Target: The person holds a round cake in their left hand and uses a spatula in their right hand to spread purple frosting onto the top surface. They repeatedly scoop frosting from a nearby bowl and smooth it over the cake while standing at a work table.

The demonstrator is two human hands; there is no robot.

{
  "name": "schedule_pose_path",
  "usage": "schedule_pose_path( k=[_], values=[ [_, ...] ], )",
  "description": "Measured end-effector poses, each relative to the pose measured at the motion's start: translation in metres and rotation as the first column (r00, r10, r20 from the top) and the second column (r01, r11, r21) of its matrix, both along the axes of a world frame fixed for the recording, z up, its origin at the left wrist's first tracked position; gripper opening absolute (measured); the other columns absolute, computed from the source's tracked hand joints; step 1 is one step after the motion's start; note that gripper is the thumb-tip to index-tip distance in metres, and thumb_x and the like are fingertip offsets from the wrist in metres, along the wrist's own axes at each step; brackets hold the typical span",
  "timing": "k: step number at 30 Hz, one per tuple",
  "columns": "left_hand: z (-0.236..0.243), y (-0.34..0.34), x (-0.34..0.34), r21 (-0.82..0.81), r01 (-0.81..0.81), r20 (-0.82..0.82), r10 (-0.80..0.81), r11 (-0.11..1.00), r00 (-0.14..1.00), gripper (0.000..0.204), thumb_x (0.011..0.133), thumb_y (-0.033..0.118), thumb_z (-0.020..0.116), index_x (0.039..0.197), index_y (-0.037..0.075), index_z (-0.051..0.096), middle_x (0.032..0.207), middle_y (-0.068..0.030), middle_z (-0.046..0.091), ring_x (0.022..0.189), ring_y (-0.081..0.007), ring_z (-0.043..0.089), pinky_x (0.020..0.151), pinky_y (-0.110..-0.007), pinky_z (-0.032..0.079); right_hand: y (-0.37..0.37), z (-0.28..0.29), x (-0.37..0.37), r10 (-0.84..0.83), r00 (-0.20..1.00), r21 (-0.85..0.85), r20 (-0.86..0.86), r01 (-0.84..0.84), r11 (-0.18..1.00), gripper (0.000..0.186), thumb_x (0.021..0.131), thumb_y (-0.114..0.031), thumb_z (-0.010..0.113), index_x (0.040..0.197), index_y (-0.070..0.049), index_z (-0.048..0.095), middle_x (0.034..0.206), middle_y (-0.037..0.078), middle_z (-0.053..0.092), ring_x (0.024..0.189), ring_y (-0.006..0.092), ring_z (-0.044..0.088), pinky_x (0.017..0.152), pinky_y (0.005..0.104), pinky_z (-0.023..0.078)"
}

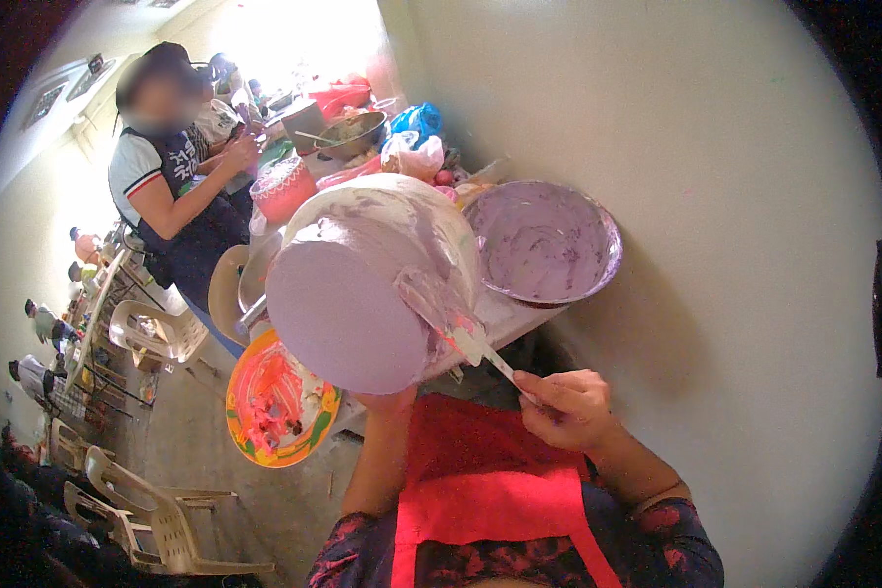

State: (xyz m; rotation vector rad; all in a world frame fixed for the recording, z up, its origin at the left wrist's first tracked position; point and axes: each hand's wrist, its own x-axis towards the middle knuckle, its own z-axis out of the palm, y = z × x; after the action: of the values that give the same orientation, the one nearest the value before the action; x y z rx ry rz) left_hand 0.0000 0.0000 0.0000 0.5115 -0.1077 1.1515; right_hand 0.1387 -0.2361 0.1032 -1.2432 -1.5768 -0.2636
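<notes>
A round cake (348,304) coated in smooth lilac icing is tilted in front of me, its broad face toward me. My left hand (387,399) holds it from underneath, with the fingers mostly hidden behind the cake. In my right hand (565,407) is the white handle of a spatula (495,359), gripped between thumb and fingers. Its icing-smeared blade lies against the cake's right side. Behind the cake shows a large round cream-white surface (426,220) streaked with icing. Right of that stands a bowl (544,240) lined with purple icing.
An orange-rimmed plate (282,453) with pink icing is at the table's left edge. Farther back are a pink cake (284,188), a metal bowl (353,135) and plastic bags (414,155). A co-worker (181,176) stands beyond; plastic chairs (162,328) are left. A wall (715,196) borders the right.
</notes>
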Motion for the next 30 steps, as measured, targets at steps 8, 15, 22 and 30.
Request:
schedule_pose_path(
  k=[8,15,22,30],
  values=[
    [0.026,-0.025,0.000,0.021,0.020,0.012,-0.021,1.000,1.000,0.059,0.088,0.049,0.037,0.135,0.013,0.036,0.137,-0.0051,0.040,0.125,-0.0279,0.039,0.101,-0.048,0.034,0.011,-0.029,-0.016,-0.095,0.995,0.169,0.013,0.092,0.981,0.047,0.066,-0.002,0.068,0.112,-0.004,0.062,0.062,0.006,0.061,0.047,0.0176,0.057,0.043,0.0301,0.048],
    [0.041,-0.026,-0.008,-0.012,0.014,-0.023,-0.014,1.000,1.000,0.060,0.086,0.045,0.042,0.136,0.014,0.034,0.139,-0.0073,0.038,0.125,-0.0298,0.040,0.099,-0.053,0.036,-0.016,-0.040,-0.007,-0.162,0.986,0.101,0.028,0.158,0.982,0.042,0.067,-0.002,0.067,0.109,-0.004,0.063,0.061,0.005,0.060,0.046,0.0161,0.057,0.043,0.0284,0.047],
    [0.056,-0.036,-0.015,0.065,0.074,-0.058,-0.071,0.995,0.996,0.060,0.087,0.044,0.043,0.137,0.013,0.031,0.138,-0.0107,0.038,0.123,-0.0331,0.041,0.093,-0.055,0.042,-0.006,0.005,0.007,-0.046,0.935,-0.018,-0.353,0.042,0.999,0.039,0.074,-0.003,0.063,0.113,-0.005,0.061,0.057,0.002,0.058,0.046,0.0076,0.052,0.046,0.0245,0.044],
    [0.049,-0.036,-0.021,0.048,0.091,-0.087,-0.087,0.995,0.992,0.059,0.088,0.043,0.041,0.137,0.011,0.031,0.137,-0.0115,0.039,0.122,-0.0342,0.043,0.092,-0.056,0.043,0.010,0.033,0.010,0.071,0.774,-0.180,-0.630,-0.234,0.955,0.036,0.081,-0.008,0.061,0.116,-0.006,0.060,0.058,-0.004,0.056,0.046,0.0016,0.047,0.041,0.0202,0.037]
  ],
)
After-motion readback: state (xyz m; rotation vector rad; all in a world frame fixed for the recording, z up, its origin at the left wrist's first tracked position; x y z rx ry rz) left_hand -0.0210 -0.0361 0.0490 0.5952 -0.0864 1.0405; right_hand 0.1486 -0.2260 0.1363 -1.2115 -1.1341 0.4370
